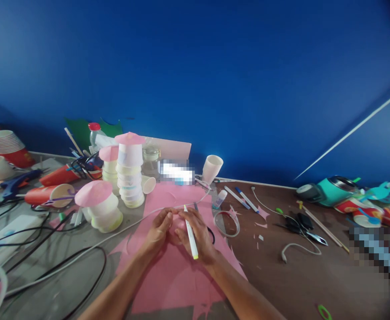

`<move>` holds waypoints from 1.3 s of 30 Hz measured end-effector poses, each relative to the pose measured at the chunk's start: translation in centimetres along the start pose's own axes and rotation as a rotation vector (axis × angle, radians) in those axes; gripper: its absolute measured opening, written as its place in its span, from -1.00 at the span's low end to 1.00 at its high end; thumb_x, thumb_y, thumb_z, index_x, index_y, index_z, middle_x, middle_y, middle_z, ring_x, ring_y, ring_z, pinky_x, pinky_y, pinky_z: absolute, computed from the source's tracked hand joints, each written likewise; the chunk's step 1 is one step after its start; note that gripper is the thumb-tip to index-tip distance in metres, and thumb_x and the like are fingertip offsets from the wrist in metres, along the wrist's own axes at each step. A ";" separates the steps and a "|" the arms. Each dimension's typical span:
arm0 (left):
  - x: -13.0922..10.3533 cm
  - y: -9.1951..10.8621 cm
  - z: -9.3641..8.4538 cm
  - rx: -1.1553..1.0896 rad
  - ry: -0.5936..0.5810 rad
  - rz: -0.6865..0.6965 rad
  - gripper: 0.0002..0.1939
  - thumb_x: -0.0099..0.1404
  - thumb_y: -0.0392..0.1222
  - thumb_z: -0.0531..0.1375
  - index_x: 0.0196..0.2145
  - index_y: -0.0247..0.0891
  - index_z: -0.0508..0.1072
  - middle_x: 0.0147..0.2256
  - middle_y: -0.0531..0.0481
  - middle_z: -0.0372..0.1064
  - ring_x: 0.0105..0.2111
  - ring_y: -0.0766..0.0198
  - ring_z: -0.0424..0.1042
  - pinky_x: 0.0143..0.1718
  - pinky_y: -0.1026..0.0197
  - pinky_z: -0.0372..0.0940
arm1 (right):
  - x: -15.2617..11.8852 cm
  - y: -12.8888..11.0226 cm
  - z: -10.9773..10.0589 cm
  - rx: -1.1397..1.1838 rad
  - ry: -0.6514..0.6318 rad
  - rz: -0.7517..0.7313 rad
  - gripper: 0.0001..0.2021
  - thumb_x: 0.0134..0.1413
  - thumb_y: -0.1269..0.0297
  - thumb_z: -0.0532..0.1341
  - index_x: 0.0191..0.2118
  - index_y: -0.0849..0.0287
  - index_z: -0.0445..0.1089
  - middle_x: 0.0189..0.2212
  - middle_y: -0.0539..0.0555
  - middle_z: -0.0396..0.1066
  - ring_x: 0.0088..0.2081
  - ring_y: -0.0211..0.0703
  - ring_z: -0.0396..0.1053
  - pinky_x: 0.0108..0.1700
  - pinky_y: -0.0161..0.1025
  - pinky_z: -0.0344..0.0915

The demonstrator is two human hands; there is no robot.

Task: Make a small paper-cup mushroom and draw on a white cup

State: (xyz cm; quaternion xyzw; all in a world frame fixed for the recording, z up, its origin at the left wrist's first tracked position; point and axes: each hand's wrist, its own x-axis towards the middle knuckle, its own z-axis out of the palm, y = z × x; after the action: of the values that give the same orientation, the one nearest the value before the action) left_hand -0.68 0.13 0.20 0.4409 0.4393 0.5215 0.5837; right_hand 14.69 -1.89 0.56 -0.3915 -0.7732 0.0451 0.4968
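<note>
My right hand (199,233) grips a white marker (190,235) with a yellow end, its barrel lying across the fingers. Close beside it, my left hand (161,229) has its fingers curled in, touching a small pink piece (174,233) that lies between both hands. The piece is partly hidden and seems to be paper. Beneath them spreads a large sheet of pink paper (168,289) with cut, jagged edges. To the left stand stacked white paper cups (130,178) topped with a pink paper cone (130,138), and a shorter stack (103,213) with a similar cone.
Scissors (316,238), a glue bottle (219,199), pens (247,200) and a tape roll (226,223) lie to the right. An upright white cup (212,169) stands at the back. Cables (81,253), red cups (50,195) and a glue gun (18,183) crowd the left.
</note>
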 end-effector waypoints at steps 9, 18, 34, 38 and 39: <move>-0.2 0.8 0.7 -0.016 -0.019 -0.018 -0.74 0.10 0.08 0.39 -0.35 -0.10 0.54 -0.32 0.04 0.53 -0.25 0.11 0.46 -0.20 0.19 0.34 | 0.0 0.0 0.0 0.004 -0.015 0.016 -0.64 0.23 0.33 0.20 0.13 0.03 0.31 -0.05 0.17 0.57 0.03 0.13 0.50 0.11 0.12 0.48; -0.5 0.9 0.8 -0.082 -0.020 -0.052 -0.78 0.13 0.04 0.38 -0.33 -0.08 0.53 -0.30 0.07 0.50 -0.22 0.14 0.47 -0.18 0.22 0.35 | -0.1 -0.1 0.0 0.023 -0.010 0.029 -0.63 0.22 0.36 0.22 0.14 0.07 0.35 -0.05 0.16 0.58 0.05 0.10 0.49 0.15 0.08 0.46; -0.6 1.3 0.9 -0.075 -0.010 -0.095 -0.70 0.10 0.09 0.38 -0.31 -0.13 0.50 -0.27 0.04 0.54 -0.24 0.13 0.48 -0.29 0.23 0.35 | -0.1 0.2 0.1 0.018 -0.009 -0.001 -0.68 0.30 0.30 0.20 0.13 0.10 0.34 -0.04 0.18 0.58 0.05 0.06 0.47 0.15 0.09 0.46; -0.5 1.2 0.8 -0.063 -0.001 -0.057 -0.70 0.09 0.08 0.39 -0.32 -0.16 0.52 -0.28 0.03 0.54 -0.22 0.14 0.48 -0.22 0.23 0.36 | -0.2 0.3 0.2 0.019 -0.011 0.003 -0.65 0.27 0.34 0.21 0.15 0.10 0.34 -0.04 0.17 0.58 0.04 0.06 0.47 0.14 0.12 0.46; -0.5 1.2 0.8 -0.065 -0.001 -0.051 -0.71 0.10 0.07 0.39 -0.32 -0.15 0.52 -0.28 0.03 0.54 -0.21 0.14 0.48 -0.21 0.24 0.37 | -0.2 0.3 0.2 0.015 -0.013 0.007 -0.64 0.26 0.35 0.21 0.15 0.09 0.34 -0.04 0.16 0.58 0.04 0.06 0.48 0.13 0.12 0.46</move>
State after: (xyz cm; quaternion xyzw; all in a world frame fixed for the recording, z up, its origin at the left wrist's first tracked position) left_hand -0.22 -0.34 1.54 0.4105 0.4330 0.5205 0.6109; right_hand 14.74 -1.73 0.17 -0.3901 -0.7748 0.0552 0.4945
